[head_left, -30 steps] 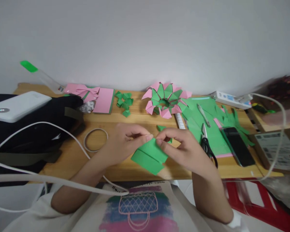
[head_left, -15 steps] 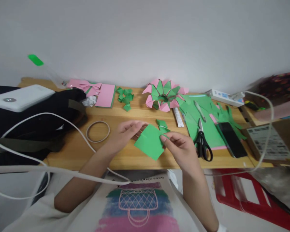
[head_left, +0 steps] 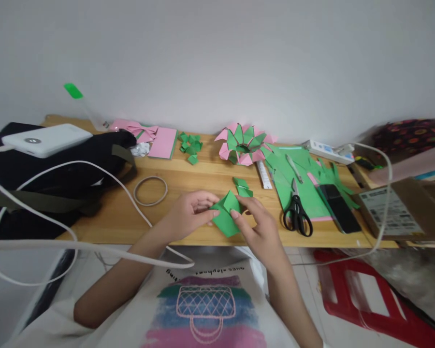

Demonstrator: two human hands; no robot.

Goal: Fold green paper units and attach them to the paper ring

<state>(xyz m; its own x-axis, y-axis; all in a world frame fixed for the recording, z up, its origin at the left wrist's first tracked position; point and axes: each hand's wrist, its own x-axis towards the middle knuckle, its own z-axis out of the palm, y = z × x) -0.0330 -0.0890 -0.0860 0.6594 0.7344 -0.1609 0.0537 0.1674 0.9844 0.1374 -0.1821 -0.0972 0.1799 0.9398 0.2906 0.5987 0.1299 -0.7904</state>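
Between my hands, above the front of the wooden table, is a square of green paper (head_left: 227, 223), partly folded, one corner pointing away from me. My left hand (head_left: 192, 212) pinches its left corner between thumb and fingers. My right hand (head_left: 255, 224) grips the right side, its thumb pressing on the upper face. Just beyond the paper lies a small folded green piece (head_left: 242, 185). Farther back stands a ring of pink and green folded paper (head_left: 242, 145), shaped like an open flower. A group of small green folded pieces (head_left: 190, 145) lies left of it.
To the right are black-handled scissors (head_left: 297, 217), green sheets (head_left: 282, 179), a craft knife (head_left: 294, 168), a glue tube (head_left: 264, 175) and a phone (head_left: 339, 208). At left are a tape ring (head_left: 151, 191), a black bag (head_left: 58, 179) with a power bank (head_left: 50, 140), and a looping white cable (head_left: 105, 251).
The green paper, nearly flat before, now has a fold across its upper part. My left hand has closed on its left corner, and my right thumb has moved inward over it.
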